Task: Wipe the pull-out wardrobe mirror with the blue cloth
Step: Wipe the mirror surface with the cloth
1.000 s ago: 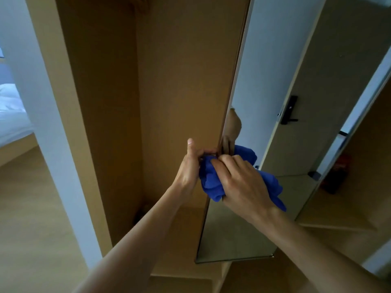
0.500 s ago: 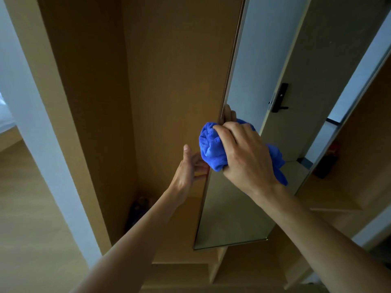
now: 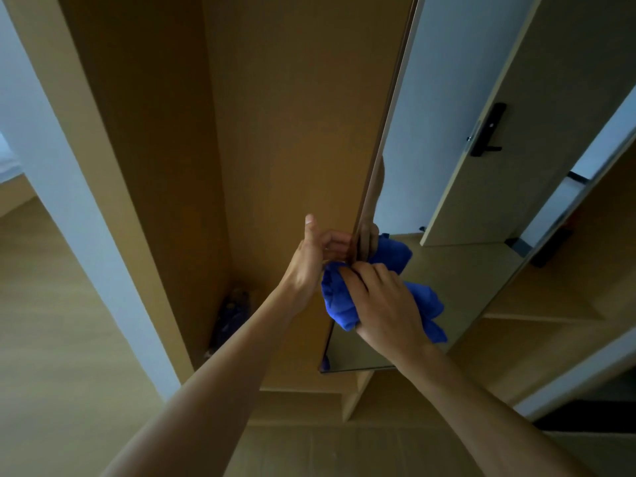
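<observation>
Since 0.5 s ago: right hand (image 3: 385, 304) with blue cloth (image 3: 339, 306) moved back down mirror (image 3: 464, 284) edge; left hand (image 3: 315, 258) regrips that edge

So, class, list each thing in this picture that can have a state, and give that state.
mirror, pulled out of the wardrobe, held by its front edge.
blue cloth, bunched up, pressed against the mirror glass.
left hand, fingers curled round the mirror's edge.
right hand, gripping the blue cloth.
wardrobe, open.
</observation>
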### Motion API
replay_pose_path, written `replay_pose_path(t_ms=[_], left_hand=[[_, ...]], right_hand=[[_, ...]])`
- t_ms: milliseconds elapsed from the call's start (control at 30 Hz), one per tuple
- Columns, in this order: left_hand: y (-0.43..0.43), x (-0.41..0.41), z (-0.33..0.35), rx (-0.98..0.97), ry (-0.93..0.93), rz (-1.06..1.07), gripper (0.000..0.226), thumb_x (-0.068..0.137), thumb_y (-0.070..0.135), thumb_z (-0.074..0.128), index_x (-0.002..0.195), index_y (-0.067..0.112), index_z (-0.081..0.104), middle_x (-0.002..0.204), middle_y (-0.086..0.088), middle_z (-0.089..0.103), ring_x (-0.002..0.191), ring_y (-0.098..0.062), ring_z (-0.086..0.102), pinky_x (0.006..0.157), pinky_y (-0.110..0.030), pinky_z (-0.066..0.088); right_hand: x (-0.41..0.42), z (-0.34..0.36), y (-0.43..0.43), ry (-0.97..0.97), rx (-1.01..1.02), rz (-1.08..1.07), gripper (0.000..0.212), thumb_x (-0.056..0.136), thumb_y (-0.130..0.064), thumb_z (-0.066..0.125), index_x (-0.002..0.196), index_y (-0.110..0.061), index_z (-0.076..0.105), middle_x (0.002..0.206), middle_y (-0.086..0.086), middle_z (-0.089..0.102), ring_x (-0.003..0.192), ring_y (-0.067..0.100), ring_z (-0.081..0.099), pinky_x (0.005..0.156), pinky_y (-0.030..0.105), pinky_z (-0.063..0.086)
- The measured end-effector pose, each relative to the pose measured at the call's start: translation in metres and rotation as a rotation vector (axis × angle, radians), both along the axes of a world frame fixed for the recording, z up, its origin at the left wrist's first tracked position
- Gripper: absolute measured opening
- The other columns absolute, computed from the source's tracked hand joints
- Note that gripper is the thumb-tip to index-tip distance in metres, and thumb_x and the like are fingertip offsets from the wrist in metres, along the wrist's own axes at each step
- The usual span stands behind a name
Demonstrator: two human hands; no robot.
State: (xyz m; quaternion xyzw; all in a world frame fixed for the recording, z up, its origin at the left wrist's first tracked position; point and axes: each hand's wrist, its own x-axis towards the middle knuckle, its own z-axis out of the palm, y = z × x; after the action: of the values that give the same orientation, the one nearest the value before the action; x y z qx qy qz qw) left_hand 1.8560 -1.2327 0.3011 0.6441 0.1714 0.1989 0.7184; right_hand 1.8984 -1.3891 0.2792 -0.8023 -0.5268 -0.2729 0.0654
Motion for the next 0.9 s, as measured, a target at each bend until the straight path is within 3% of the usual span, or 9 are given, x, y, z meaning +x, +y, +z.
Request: replay_pose_path(t_ms=[200, 300, 367, 533, 667, 767, 900], left_hand=[[-0.004, -0.011, -0.034, -0.031, 0.073, -0.052, 0.068, 0.105, 0.058, 0.005, 0.101, 0.035, 0.069, 0.088, 0.014, 0.078, 0.089, 0.001, 0.072, 0.072, -0.01, 0.051], [-0.008, -0.015, -0.053, -0.014, 0.131, -0.069, 0.071, 0.104, 0.056, -0.001, 0.104, 0.036, 0.066, 0.107, 0.002, 0.076, 0.103, -0.015, 0.071, 0.092, -0.026, 0.049], [-0.007, -0.016, -0.062, -0.027, 0.174, -0.08, 0.074, 0.103, 0.057, -0.004, 0.106, 0.032, 0.065, 0.119, -0.006, 0.072, 0.111, -0.024, 0.067, 0.094, -0.031, 0.044], [-0.004, -0.013, -0.073, -0.068, 0.16, -0.076, 0.068, 0.104, 0.057, 0.0, 0.102, 0.039, 0.066, 0.095, 0.013, 0.076, 0.093, -0.003, 0.071, 0.086, -0.019, 0.051], [0.0, -0.01, -0.08, -0.091, 0.159, -0.061, 0.071, 0.103, 0.062, 0.005, 0.099, 0.039, 0.072, 0.085, 0.019, 0.077, 0.087, 0.008, 0.07, 0.07, -0.008, 0.052], [-0.001, -0.008, -0.087, -0.057, 0.164, -0.054, 0.078, 0.101, 0.065, 0.005, 0.082, 0.047, 0.078, 0.093, 0.017, 0.076, 0.101, 0.0, 0.068, 0.083, -0.016, 0.051], [-0.001, -0.006, -0.094, -0.038, 0.172, -0.037, 0.079, 0.101, 0.065, 0.002, 0.094, 0.039, 0.076, 0.107, 0.01, 0.074, 0.11, -0.003, 0.062, 0.094, -0.024, 0.042]], right_hand=[[-0.004, 0.032, 0.001, 0.012, 0.144, 0.013, 0.053, 0.075, -0.006, 0.075, 0.126, -0.003, 0.061, 0.113, 0.012, 0.063, 0.092, 0.029, 0.06, 0.076, 0.044, 0.053], [-0.003, 0.052, 0.002, -0.029, 0.227, 0.02, 0.058, 0.07, -0.002, 0.077, 0.126, -0.002, 0.062, 0.113, 0.012, 0.063, 0.093, 0.029, 0.059, 0.074, 0.044, 0.054], [-0.003, 0.054, 0.001, -0.039, 0.25, 0.025, 0.06, 0.068, 0.001, 0.075, 0.127, -0.002, 0.061, 0.114, 0.013, 0.063, 0.094, 0.03, 0.059, 0.075, 0.043, 0.054], [0.0, 0.019, 0.001, -0.013, 0.184, 0.03, 0.051, 0.079, -0.006, 0.073, 0.128, -0.002, 0.061, 0.115, 0.014, 0.063, 0.094, 0.03, 0.06, 0.078, 0.044, 0.053], [0.005, -0.03, 0.0, 0.015, 0.121, 0.026, 0.048, 0.083, -0.008, 0.07, 0.129, -0.004, 0.061, 0.116, 0.012, 0.063, 0.093, 0.029, 0.059, 0.079, 0.04, 0.051], [0.006, -0.062, 0.0, 0.036, 0.092, 0.011, 0.043, 0.088, -0.01, 0.067, 0.13, -0.006, 0.062, 0.117, 0.011, 0.062, 0.092, 0.027, 0.057, 0.08, 0.038, 0.05], [0.004, -0.087, 0.002, 0.101, -0.031, -0.022, 0.053, 0.076, -0.015, 0.078, 0.127, -0.01, 0.062, 0.113, 0.008, 0.063, 0.089, 0.026, 0.058, 0.08, 0.038, 0.052]])
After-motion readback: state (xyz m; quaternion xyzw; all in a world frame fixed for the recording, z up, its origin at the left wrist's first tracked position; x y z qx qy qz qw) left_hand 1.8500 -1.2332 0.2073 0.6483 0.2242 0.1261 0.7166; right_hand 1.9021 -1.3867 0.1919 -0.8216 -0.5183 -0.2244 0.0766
